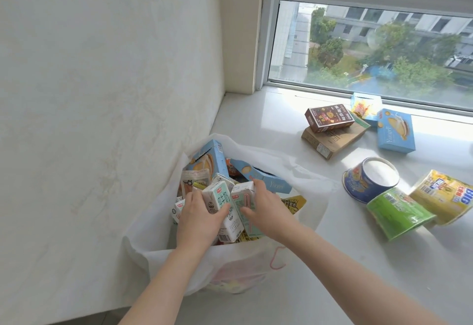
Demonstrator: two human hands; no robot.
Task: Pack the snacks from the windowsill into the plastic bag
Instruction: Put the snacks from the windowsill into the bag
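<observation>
The left hand is curled round a small white-and-green milk carton. The right hand is closed over a second small white carton with a pink panel just beside it. Both cartons are held on top of the heap inside the white translucent plastic bag, whose mouth is spread around both wrists. Just beyond the left fingertips a light-blue cardboard biscuit box is propped on end in the bag.

Well to the right of the right hand, on the white windowsill, more snacks are not yet packed:
- a dark brown carton laid on a flat kraft-paper box;
- a blue cardboard box;
- three paper cups on their sides: a dark blue cup, a green cup and a yellow cup.

The bag is judged to be nearly full, so several things could go wrong:
- Cartons released on the heap could slide over the slack rim, since the thin walls give no support.
- If the bulky cups are pressed in, the film could be split by the sharp box corners.
- The bag appears to sit near the sill's front edge, so a downward push could tip it off.
- A nudged cup could roll away.
</observation>
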